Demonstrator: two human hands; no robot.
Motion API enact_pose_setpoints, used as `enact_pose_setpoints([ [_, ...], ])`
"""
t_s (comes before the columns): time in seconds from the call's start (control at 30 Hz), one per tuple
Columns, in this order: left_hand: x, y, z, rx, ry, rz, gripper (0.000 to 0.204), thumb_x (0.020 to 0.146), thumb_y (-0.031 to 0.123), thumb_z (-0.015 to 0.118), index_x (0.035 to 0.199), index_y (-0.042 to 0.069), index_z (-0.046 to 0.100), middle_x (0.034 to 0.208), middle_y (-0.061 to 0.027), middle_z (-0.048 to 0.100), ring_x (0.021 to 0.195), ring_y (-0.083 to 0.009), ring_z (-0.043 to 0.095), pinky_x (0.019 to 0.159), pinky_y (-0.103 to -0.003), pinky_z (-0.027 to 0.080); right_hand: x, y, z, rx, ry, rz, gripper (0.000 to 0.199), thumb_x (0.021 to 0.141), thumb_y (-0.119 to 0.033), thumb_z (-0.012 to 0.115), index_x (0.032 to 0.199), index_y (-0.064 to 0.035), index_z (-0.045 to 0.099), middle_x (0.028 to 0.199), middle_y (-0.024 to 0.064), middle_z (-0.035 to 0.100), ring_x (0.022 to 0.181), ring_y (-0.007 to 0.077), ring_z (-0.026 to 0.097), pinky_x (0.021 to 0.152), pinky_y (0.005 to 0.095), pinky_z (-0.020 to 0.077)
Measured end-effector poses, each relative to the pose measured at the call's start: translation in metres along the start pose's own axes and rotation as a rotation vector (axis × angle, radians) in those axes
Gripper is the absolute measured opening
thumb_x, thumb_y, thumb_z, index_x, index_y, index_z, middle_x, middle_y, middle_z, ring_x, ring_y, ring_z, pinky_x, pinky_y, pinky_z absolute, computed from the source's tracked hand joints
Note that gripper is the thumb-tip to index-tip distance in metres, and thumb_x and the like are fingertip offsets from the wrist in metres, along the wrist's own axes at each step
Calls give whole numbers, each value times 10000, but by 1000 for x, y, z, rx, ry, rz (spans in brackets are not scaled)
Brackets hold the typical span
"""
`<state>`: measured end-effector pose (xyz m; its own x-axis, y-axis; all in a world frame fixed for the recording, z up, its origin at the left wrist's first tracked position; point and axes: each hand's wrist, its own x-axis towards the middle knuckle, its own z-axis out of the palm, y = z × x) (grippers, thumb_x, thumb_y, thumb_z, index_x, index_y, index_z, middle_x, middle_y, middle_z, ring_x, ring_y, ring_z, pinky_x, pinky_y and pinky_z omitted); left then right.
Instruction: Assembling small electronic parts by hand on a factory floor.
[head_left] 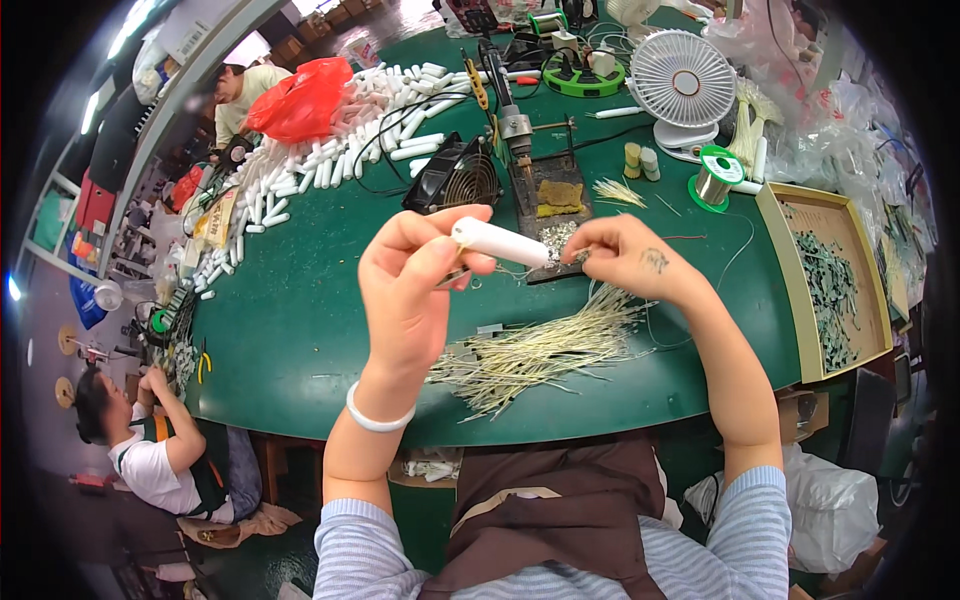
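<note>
My left hand [408,290] pinches a white plastic tube [508,243] between thumb and fingers, raised above the green table. A thin pale wire shows by the thumb at the tube's left end. Close to the tube's right end, my right hand [632,258] has its fingertips pressed together; whatever sits between them is too small to name. Below both hands lies a loose bundle of pale yellow wires [545,362]. Behind the tube is a metal tray [540,272] with small silvery bits, partly hidden by the tube and my right hand.
A soldering iron [516,135] stands over a yellow sponge [560,196], with a black fan [455,178] to its left. Many white tubes [345,160] heap at the far left. A solder spool [714,178], a white fan [683,85] and a cardboard tray [808,380] stand right. People sit left.
</note>
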<state>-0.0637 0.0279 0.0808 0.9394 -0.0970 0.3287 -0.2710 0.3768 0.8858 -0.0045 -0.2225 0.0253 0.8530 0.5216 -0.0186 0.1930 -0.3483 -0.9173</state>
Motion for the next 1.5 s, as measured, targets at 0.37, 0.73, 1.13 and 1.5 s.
enact_pose_setpoints([
  [0.37, -127, 77, -65, -114, -97, -148, 191, 798, 27, 714, 751, -1, 531, 972, -314, 669, 655, -223, 702, 581, -309, 587, -11, -9, 14, -120, 25, -75, 171, 752, -14, 528, 856, 36, 656, 615, -9, 492, 573, 53, 401, 519, 251, 349],
  [0.73, -240, 72, -144, 1354, -179, -833, 114, 714, 59, 702, 795, -16, 669, 752, -144, 695, 672, -226, 690, 636, -318, 535, -12, -10, 28, -183, -13, -46, 161, 741, -5, 537, 842, 25, 659, 565, 12, 434, 535, 82, 389, 509, 277, 351],
  [1.13, -286, -2, -230, 1468, -31, -959, 117, 722, 93, 696, 770, -12, 680, 726, -185, 671, 690, -321, 672, 658, -387, 527, -9, -5, 34, -228, 1, -78, 164, 740, 0, 536, 841, 30, 662, 564, 53, 459, 520, 106, 401, 511, 294, 369],
  [1.5, -302, -31, -253, 1455, -54, -991, 105, 728, 98, 678, 765, 0, 683, 751, -184, 681, 732, -334, 675, 693, -403, 532, -11, -3, 34, -241, -11, -66, 168, 749, 1, 534, 852, 29, 665, 587, 78, 504, 525, 119, 424, 516, 301, 380],
])
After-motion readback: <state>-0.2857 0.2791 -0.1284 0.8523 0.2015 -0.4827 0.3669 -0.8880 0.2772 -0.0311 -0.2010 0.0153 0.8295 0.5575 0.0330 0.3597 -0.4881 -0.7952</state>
